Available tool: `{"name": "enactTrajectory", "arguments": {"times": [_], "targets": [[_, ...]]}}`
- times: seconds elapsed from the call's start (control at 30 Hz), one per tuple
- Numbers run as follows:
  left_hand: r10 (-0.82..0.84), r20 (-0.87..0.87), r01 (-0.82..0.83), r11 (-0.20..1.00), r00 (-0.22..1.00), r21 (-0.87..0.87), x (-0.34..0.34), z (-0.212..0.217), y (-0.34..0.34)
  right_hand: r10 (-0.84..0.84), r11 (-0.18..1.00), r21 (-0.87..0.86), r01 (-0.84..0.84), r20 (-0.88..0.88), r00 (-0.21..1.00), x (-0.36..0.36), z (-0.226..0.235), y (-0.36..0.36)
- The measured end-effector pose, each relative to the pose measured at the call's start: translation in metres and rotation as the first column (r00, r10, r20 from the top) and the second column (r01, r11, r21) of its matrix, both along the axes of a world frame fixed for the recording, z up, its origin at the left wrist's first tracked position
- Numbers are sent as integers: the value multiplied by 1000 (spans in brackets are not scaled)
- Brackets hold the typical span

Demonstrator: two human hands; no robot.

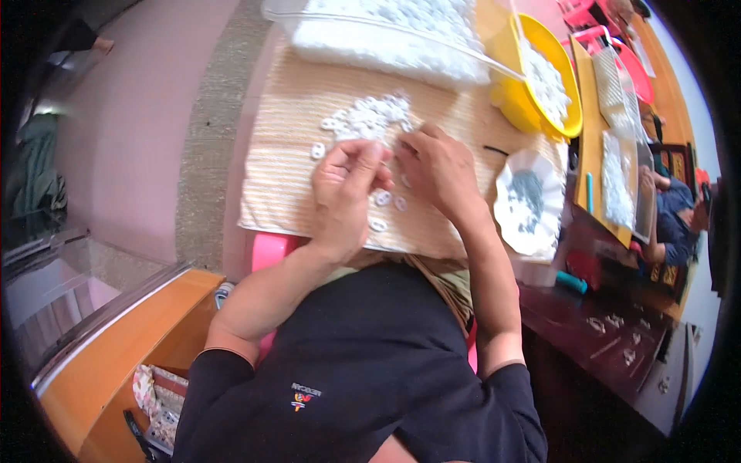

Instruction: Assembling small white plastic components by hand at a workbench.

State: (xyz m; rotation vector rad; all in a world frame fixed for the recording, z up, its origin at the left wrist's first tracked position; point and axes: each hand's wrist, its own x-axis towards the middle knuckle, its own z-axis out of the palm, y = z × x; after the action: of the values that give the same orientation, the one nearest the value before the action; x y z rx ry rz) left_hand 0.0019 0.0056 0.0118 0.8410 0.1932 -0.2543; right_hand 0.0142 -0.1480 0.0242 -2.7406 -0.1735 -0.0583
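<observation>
A pile of small white oval plastic pieces (367,117) with holes lies on a striped cream cloth (282,174). My left hand (345,197) is closed just in front of the pile, thumb pressed against curled fingers; what it pinches is too small to make out. Beside it my right hand (444,170) has its fingers bent and drawn together at the pile's right edge, their tips partly hidden and blurred. Several loose white pieces (377,224) are scattered on the cloth below and between my hands. Right of my right hand sits a white fluted dish (552,202) holding small dark grey bits (528,197).
A clear bin (386,31) full of white pieces stands at the far edge. A yellow basket (575,108) with more of them is at the far right. One dark thin strip (496,150) lies near the dish. At right, another person (671,216) sits by a wooden board.
</observation>
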Motion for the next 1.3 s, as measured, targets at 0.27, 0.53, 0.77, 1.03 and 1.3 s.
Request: {"name": "enactTrajectory", "arguments": {"times": [0.27,0.53,0.77,1.03,1.3], "targets": [[-138,5,137,987,990,79,-4,-1,1,58,998,-21,-58,7,998,-9,5,0],[-78,53,75,996,996,45,-4,6,1,55,884,461,-72,50,997,-16,-3,-10],[-303,189,255,936,934,242,-8,11,-2,-25,447,880,163,-170,985,-40,13,-5],[-313,57,300,939,948,169,-10,-2,-6,-79,776,628,-51,177,981,-54,12,10],[-258,30,258,966,966,-5,-14,-12,-11,-94,796,592,-124,324,941,-71,7,-8]]}}
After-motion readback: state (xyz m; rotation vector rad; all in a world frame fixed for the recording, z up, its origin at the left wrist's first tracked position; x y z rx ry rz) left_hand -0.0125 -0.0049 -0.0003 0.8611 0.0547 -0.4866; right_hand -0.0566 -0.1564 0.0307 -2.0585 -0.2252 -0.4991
